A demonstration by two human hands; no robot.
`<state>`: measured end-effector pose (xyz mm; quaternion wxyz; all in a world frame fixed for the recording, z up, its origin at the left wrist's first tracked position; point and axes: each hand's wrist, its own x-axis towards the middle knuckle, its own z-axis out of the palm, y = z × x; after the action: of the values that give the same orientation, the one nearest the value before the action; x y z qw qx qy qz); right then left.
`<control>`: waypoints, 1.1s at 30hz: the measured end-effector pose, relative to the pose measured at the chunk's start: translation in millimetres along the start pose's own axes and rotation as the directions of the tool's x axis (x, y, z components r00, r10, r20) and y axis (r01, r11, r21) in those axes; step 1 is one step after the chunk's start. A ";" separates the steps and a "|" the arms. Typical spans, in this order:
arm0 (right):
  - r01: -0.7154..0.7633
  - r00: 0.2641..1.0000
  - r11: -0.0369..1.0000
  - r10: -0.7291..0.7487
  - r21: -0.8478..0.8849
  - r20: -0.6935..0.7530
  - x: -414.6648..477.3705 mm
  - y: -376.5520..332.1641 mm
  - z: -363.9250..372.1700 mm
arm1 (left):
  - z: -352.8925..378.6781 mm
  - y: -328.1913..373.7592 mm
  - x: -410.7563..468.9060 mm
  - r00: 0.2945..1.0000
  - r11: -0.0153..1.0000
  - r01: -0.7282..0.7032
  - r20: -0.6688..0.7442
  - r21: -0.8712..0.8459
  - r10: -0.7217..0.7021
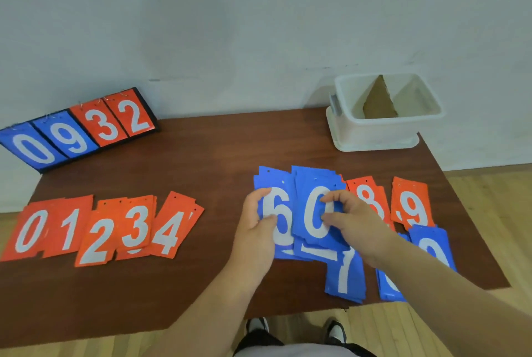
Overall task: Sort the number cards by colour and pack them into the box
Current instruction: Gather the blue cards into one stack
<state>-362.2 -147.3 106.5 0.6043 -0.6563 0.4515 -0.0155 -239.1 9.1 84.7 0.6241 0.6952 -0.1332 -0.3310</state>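
Note:
On the brown table (224,155) a row of red cards 0 to 4 (98,230) lies at the left. At the right lie loose blue cards and red cards. My left hand (256,227) grips the left edge of the blue 6 card (280,212). My right hand (351,221) pinches the blue 0 card (315,212) on top of a blue stack. A blue 7 card (345,273) pokes out below. Red 8 (367,192) and red 9 (411,204) cards sit further right. A white box (377,126) with a cardboard divider stands at the back right.
A flip scoreboard (77,132) showing blue 0 9 and red 3 2 leans at the back left by the wall. More blue cards (429,244) lie near the table's right edge under my right forearm. Shoes and wooden floor show below the front edge.

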 end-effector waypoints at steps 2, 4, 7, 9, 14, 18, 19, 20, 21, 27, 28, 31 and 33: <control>-0.041 0.999 0.994 0.040 0.099 0.009 -2.8 4.1 2.9 | 4.9 8.9 0.6 0.994 1.000 0.000 0.108 0.030 -0.003; -0.061 0.997 0.971 0.050 0.233 0.055 -10.2 2.7 3.4 | 13.5 13.9 3.7 0.976 0.998 0.021 0.216 0.055 -0.032; -0.063 0.997 0.952 0.047 0.299 0.060 -15.2 6.0 -6.4 | 27.5 14.9 9.5 0.933 0.992 0.012 0.356 0.122 -0.055; -0.048 0.999 0.972 0.050 0.230 -0.001 -17.1 11.1 -19.1 | 38.2 10.7 11.3 0.912 0.985 0.009 0.402 0.175 -0.079; -0.003 0.985 0.998 -0.009 -0.070 -0.172 -17.6 24.8 -63.1 | 64.6 -8.0 7.7 0.937 0.928 -0.058 0.341 0.369 -0.077; 0.020 0.976 0.991 -0.047 -0.132 -0.211 -7.9 47.4 -105.7 | 88.2 -44.2 1.7 0.964 0.824 0.059 0.181 0.564 -0.192; 0.028 0.978 0.990 -0.056 -0.139 -0.199 -4.8 52.8 -116.6 | 95.0 -58.0 -1.7 0.968 0.798 0.083 0.141 0.597 -0.206; 0.033 0.982 0.988 -0.061 -0.153 -0.180 -1.9 58.3 -127.8 | 103.1 -72.4 -5.9 0.973 0.772 0.108 0.094 0.626 -0.213; 0.036 0.985 0.984 -0.064 -0.172 -0.163 0.6 63.2 -139.5 | 112.3 -87.3 -10.1 0.974 0.738 0.142 0.039 0.660 -0.222; 0.064 0.996 0.967 -0.076 -0.248 -0.036 10.9 88.1 -202.4 | 172.7 -130.1 -35.4 0.947 0.502 0.318 -0.248 0.804 -0.203; 0.066 0.997 0.962 -0.074 -0.263 -0.021 12.2 92.3 -209.3 | 178.2 -134.9 -38.0 0.946 0.473 0.321 -0.261 0.820 -0.191; 0.083 0.996 0.951 -0.074 -0.297 0.040 10.1 100.0 -220.0 | 187.9 -146.6 -48.8 0.939 0.498 0.345 -0.288 0.796 -0.189; 0.093 0.994 0.946 -0.072 -0.312 0.079 8.6 103.2 -222.5 | 189.8 -151.0 -56.3 0.936 0.572 0.351 -0.300 0.741 -0.185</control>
<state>-542.3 -311.6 78.5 0.5054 -0.7628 0.3997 0.0534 -434.4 -77.2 -43.5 0.2087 0.9372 -0.0971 -0.2622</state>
